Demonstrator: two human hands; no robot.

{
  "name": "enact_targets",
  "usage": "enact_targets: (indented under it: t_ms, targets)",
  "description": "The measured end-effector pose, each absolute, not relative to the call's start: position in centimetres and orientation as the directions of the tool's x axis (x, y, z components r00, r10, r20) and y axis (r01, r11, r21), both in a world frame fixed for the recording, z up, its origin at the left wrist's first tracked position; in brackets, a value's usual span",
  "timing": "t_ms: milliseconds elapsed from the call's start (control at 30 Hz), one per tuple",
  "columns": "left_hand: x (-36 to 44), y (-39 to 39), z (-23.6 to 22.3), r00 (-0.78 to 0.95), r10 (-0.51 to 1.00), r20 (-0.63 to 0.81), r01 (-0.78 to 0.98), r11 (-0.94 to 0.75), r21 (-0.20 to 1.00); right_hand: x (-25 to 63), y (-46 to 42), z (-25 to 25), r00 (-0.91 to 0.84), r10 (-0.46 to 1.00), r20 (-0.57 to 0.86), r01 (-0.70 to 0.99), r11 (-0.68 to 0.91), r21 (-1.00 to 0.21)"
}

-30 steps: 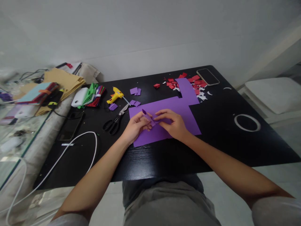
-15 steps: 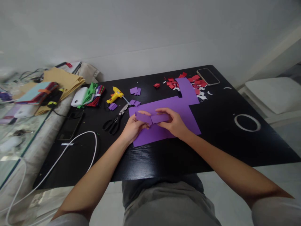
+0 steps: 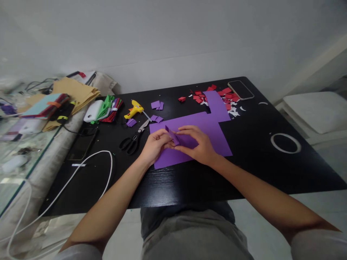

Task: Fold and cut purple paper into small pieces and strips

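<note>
A small folded purple paper strip stands tilted between my two hands, over a large purple paper sheet. My left hand is closed on the strip's left side, thumb and fingers pinching it. My right hand curves around its other side, with thumb and fingertips at its edges. Left of the hands lie black-handled scissors, and beyond them a yellow glue gun. Small folded purple pieces rest near the glue gun.
Red paper pieces and white scraps lie at the back right by a phone. A white ring is on the right. A white cable loops at left, near another phone and bundled colored paper.
The purple strip was spread wide between both hands; now it is folded together and turned more edge-on. My right hand has closed in around it.
</note>
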State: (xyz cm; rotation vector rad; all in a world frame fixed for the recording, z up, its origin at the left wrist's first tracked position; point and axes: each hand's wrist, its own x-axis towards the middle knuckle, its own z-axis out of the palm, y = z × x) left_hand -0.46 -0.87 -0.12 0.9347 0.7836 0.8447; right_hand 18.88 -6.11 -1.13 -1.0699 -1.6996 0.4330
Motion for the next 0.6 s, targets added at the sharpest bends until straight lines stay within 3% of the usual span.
enact_targets:
  t_ms: [100,267,467,600]
  targets:
    - [-0.62,-0.87,-0.31,0.483,0.855,-0.19,-0.228,0.332,0.915,18.73,-6.16,-1.11,-0.045,0.83,0.556,0.386,0.528,-0.756]
    - [-0.7,-0.88,-0.22,0.479,0.875,-0.066,-0.167,0.164,0.972,18.69,-5.84,-1.48,0.094,0.96,0.263,0.176,0.244,-0.954]
    - [-0.37,-1.46,0.21,0.402,0.912,0.074,0.028,-0.093,0.995,18.76,-5.4,-1.8,0.109,0.986,0.129,0.077,0.121,-0.99]
    - [-0.38,-1.58,-0.35,0.377,0.92,0.107,0.125,-0.165,0.978,18.86,-5.26,-1.8,0.096,0.994,0.056,0.002,0.056,-0.998]
